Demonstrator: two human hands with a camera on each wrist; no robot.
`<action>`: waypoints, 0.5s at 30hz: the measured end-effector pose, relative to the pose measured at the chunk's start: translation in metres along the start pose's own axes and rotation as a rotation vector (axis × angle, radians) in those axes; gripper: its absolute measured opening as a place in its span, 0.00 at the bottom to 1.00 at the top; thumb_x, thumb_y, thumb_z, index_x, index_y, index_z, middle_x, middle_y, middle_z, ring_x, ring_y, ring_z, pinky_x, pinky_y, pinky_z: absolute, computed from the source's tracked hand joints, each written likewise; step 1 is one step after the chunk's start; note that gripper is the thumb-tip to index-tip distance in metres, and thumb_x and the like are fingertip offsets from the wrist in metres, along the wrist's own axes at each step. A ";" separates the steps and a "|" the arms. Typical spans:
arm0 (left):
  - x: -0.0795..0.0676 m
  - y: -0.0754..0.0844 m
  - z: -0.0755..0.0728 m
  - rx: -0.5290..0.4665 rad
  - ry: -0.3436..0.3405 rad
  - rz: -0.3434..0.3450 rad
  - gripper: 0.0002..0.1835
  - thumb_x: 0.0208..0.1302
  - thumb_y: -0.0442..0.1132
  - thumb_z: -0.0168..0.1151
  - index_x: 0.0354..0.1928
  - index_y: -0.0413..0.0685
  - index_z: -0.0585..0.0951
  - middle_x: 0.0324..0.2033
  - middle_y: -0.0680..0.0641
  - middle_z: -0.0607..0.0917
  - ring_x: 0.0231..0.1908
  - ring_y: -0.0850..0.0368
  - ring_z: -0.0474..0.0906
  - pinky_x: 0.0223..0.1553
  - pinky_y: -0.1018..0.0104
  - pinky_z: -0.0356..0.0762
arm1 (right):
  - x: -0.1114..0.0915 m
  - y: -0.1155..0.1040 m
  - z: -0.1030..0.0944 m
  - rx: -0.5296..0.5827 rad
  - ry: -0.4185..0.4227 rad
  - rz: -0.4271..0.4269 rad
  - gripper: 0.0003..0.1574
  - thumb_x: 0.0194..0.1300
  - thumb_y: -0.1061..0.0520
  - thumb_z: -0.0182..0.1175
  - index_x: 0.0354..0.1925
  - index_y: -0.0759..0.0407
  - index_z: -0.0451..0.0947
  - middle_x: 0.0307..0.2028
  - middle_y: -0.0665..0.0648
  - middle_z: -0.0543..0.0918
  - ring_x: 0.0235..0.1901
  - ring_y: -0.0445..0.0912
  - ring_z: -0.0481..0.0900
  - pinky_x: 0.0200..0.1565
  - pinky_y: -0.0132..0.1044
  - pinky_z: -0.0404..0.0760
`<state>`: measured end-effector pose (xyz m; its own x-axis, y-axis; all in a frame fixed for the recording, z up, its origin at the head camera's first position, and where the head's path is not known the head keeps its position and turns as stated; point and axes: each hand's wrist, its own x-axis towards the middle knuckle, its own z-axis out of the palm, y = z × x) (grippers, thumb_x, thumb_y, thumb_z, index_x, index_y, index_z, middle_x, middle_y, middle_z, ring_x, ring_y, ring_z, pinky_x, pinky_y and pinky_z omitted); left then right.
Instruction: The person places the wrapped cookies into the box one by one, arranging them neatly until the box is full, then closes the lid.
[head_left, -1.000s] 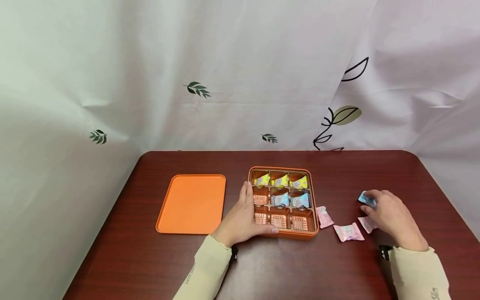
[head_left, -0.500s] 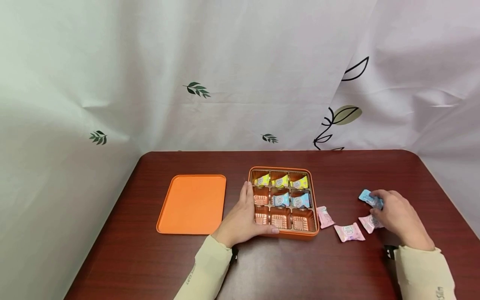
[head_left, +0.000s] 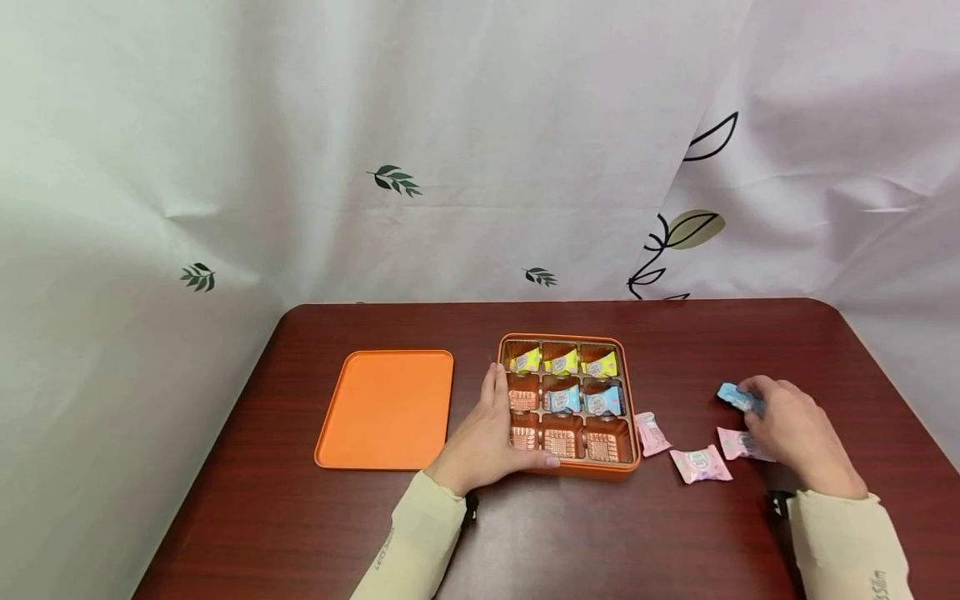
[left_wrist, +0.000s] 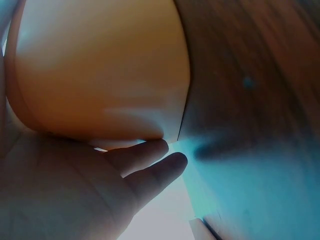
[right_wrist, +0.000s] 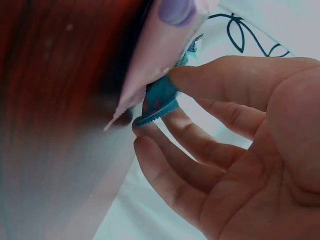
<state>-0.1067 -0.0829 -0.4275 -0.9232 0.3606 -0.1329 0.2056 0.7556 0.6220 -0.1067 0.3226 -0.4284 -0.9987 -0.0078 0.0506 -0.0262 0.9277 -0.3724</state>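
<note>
An orange box with a compartmented tray holds three yellow-wrapped candies in the back row. Two blue-wrapped candies lie in the middle and right compartments of the centre row. My left hand rests at the box's near left corner, fingers straight along the left side and thumb along the front edge. To the right, my right hand pinches another blue-wrapped candy between thumb and fingers. Right beside it is a pink-wrapped candy, partly covered by that hand in the head view.
An orange lid lies flat left of the box. Two more pink-wrapped candies lie on the table, one against the box's right side and one farther right. A pale curtain with leaf prints surrounds the dark red table.
My right hand has shifted slightly right, the blue candy moving a little with it and more of the pink candy beside it showing. The left hand and the box stay in place.
</note>
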 end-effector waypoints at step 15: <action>-0.001 0.000 0.000 -0.002 -0.003 0.004 0.79 0.43 0.79 0.68 0.79 0.44 0.30 0.79 0.43 0.31 0.74 0.43 0.55 0.68 0.53 0.63 | 0.000 -0.006 0.000 0.024 0.190 -0.030 0.12 0.63 0.68 0.56 0.45 0.69 0.79 0.31 0.70 0.82 0.23 0.57 0.73 0.26 0.48 0.70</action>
<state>-0.1059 -0.0829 -0.4270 -0.9215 0.3650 -0.1328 0.2083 0.7530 0.6242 -0.1063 0.3170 -0.4260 -0.9713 0.0373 0.2349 -0.0592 0.9188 -0.3904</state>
